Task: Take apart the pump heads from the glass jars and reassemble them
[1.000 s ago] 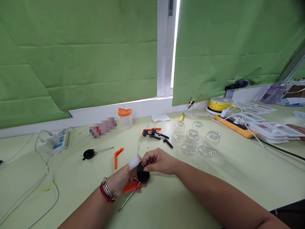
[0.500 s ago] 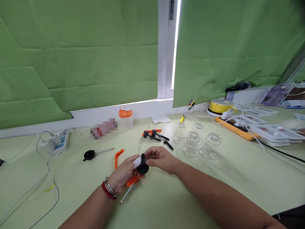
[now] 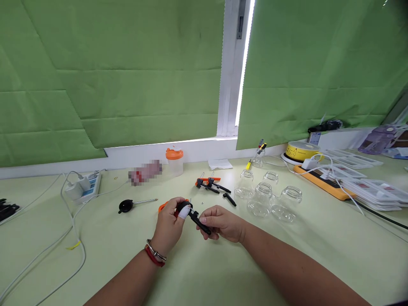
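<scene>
My left hand [image 3: 168, 227], its thumb wrapped in white, is closed on a black round lid [image 3: 183, 205]. A black handle [image 3: 200, 222] juts from the lid toward the lower right. The fingers of my right hand [image 3: 225, 224] pinch the handle near its far end. Just behind my left hand, part of an orange lever [image 3: 162, 206] shows on the table. Farther left lies another black round lid [image 3: 126, 206] with a metal rod. Beyond my hands are two black-and-orange assemblies [image 3: 213, 185] and a loose black handle [image 3: 229, 199].
Several clear glass jars [image 3: 259, 199] stand to the right. An orange-lidded cup [image 3: 174, 161] and folded white paper [image 3: 220, 164] sit at the back. An orange power strip [image 3: 321, 182] lies far right, white cables [image 3: 74, 221] run along the left.
My left hand has turned over the lid, and the handle now points to the lower right. My right hand has moved from the lid's top to the handle's end. The view has shifted slightly.
</scene>
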{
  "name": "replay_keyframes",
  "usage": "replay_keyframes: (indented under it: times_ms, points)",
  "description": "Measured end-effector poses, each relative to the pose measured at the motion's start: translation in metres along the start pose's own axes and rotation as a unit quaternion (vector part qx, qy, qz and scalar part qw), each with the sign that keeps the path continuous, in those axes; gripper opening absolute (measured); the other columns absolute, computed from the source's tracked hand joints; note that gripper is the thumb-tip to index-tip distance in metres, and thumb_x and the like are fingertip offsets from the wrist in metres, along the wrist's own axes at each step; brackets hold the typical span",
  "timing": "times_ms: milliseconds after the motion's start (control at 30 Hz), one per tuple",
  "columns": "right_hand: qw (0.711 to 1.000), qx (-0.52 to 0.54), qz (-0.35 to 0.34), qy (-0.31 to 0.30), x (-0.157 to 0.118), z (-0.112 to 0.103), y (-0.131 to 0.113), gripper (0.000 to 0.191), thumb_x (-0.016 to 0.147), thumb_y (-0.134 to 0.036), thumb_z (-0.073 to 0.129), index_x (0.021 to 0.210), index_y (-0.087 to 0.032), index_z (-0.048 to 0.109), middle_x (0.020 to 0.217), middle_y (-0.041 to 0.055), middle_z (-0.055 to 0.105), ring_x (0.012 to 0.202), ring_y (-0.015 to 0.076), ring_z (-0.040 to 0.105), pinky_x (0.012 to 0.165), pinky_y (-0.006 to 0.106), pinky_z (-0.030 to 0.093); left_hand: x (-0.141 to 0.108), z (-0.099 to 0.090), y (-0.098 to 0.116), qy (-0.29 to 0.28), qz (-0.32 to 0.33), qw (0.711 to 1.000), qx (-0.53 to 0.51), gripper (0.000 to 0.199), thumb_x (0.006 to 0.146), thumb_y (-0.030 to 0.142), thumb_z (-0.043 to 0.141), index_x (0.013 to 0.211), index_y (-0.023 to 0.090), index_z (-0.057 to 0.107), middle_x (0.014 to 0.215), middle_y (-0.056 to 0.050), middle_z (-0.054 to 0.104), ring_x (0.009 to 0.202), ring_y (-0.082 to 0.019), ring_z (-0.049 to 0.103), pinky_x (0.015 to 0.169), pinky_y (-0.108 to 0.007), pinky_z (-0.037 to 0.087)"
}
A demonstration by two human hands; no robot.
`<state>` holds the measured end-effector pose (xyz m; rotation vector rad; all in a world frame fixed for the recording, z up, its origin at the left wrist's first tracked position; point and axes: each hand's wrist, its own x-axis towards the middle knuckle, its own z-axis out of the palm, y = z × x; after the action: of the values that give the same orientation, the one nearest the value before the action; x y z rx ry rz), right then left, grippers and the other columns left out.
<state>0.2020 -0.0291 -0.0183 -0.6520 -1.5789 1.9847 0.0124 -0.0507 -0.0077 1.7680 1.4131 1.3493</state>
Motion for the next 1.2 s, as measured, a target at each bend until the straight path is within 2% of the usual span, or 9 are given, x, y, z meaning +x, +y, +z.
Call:
replay_keyframes:
  times_ms: [233, 400, 467, 533, 567, 600, 667, 867, 1200]
  points:
    - [0.999, -0.04, -0.008, 0.032, 0.003, 0.003, 0.002, 0.028, 0.071, -0.038, 0.07, 0.073, -0.012, 0.06, 0.058, -0.0008, 0.059, 0.043, 0.0046, 0.039, 0.043, 0.02, 0.026, 0.004, -0.009, -0.007, 0.017, 0.129, 0.984, 0.121, 0.025, 0.085, 0.032, 0.051, 0.107, 0.022, 0.05, 0.111, -0.009, 0.057, 0.103, -0.022, 0.054, 0.089, -0.035, 0.043]
    - [0.977, -0.119, -0.085, 0.153, 0.012, -0.009, -0.006, 0.027, 0.078, -0.041, 0.062, 0.079, -0.015, 0.054, 0.065, 0.0, 0.058, 0.049, 0.0071, 0.042, 0.047, 0.021, 0.031, 0.022, -0.032, -0.029, 0.11, 0.195, 0.949, 0.223, 0.025, 0.087, 0.029, 0.044, 0.109, 0.019, 0.048, 0.123, -0.013, 0.052, 0.118, -0.024, 0.045, 0.102, -0.04, 0.03]
    - [0.938, -0.235, -0.11, 0.228, 0.019, -0.019, -0.011, 0.025, 0.083, -0.04, 0.054, 0.084, -0.016, 0.053, 0.07, 0.0003, 0.057, 0.053, 0.0088, 0.045, 0.05, 0.022, 0.035, 0.032, -0.045, -0.04, 0.193, 0.146, 0.931, 0.272, 0.023, 0.087, 0.031, 0.045, 0.105, 0.018, 0.05, 0.119, -0.012, 0.055, 0.116, -0.025, 0.047, 0.102, -0.041, 0.027]
    - [0.853, -0.426, -0.095, 0.287, 0.028, -0.029, -0.015, 0.023, 0.089, -0.037, 0.043, 0.088, -0.016, 0.053, 0.072, 0.0014, 0.056, 0.057, 0.0115, 0.049, 0.053, 0.024, 0.038, 0.041, -0.058, -0.051, 0.251, 0.076, 0.912, 0.316, 0.023, 0.086, 0.033, 0.045, 0.102, 0.018, 0.051, 0.117, -0.012, 0.057, 0.116, -0.026, 0.047, 0.102, -0.042, 0.024]
    - [0.795, -0.522, -0.069, 0.301, 0.033, -0.034, -0.017, 0.024, 0.091, -0.035, 0.037, 0.089, -0.017, 0.053, 0.072, 0.0017, 0.057, 0.06, 0.013, 0.051, 0.054, 0.024, 0.039, 0.044, -0.065, -0.056, 0.27, 0.041, 0.901, 0.336, 0.024, 0.084, 0.033, 0.046, 0.102, 0.018, 0.051, 0.119, -0.012, 0.056, 0.117, -0.027, 0.047, 0.101, -0.043, 0.023]
    - [0.763, -0.567, -0.052, 0.307, 0.038, -0.037, -0.018, 0.023, 0.092, -0.032, 0.037, 0.089, -0.017, 0.054, 0.073, 0.0027, 0.057, 0.064, 0.0148, 0.053, 0.056, 0.025, 0.039, 0.046, -0.072, -0.061, 0.283, 0.009, 0.891, 0.355, 0.026, 0.082, 0.033, 0.049, 0.104, 0.017, 0.051, 0.122, -0.013, 0.055, 0.118, -0.028, 0.045, 0.101, -0.044, 0.022]
    - [0.723, -0.617, -0.024, 0.309, 0.05, -0.043, -0.019, 0.019, 0.091, -0.027, 0.039, 0.09, -0.017, 0.056, 0.08, 0.0058, 0.06, 0.073, 0.0184, 0.056, 0.061, 0.027, 0.039, 0.05, -0.083, -0.07, 0.309, -0.059, 0.873, 0.374, 0.032, 0.079, 0.031, 0.051, 0.108, 0.017, 0.05, 0.13, -0.013, 0.05, 0.122, -0.029, 0.042, 0.102, -0.047, 0.019]
    - [0.661, -0.694, 0.059, 0.279, 0.087, -0.044, -0.011, 0.017, 0.088, -0.019, 0.047, 0.099, -0.011, 0.057, 0.093, 0.0147, 0.063, 0.081, 0.0239, 0.062, 0.067, 0.03, 0.043, 0.052, -0.101, -0.097, 0.309, -0.161, 0.865, 0.361, 0.042, 0.075, 0.027, 0.052, 0.116, 0.017, 0.05, 0.138, -0.015, 0.043, 0.123, -0.031, 0.042, 0.097, -0.051, 0.026]
    - [0.616, -0.741, 0.095, 0.252, 0.102, -0.05, 0.001, 0.019, 0.083, -0.008, 0.052, 0.099, -0.01, 0.061, 0.097, 0.016, 0.063, 0.084, 0.0227, 0.064, 0.066, 0.027, 0.045, 0.057, -0.109, -0.126, 0.275, -0.269, 0.866, 0.319, 0.029, 0.071, 0.034, 0.055, 0.097, 0.021, 0.061, 0.103, -0.014, 0.067, 0.094, -0.035, 0.06, 0.086, -0.052, 0.036]
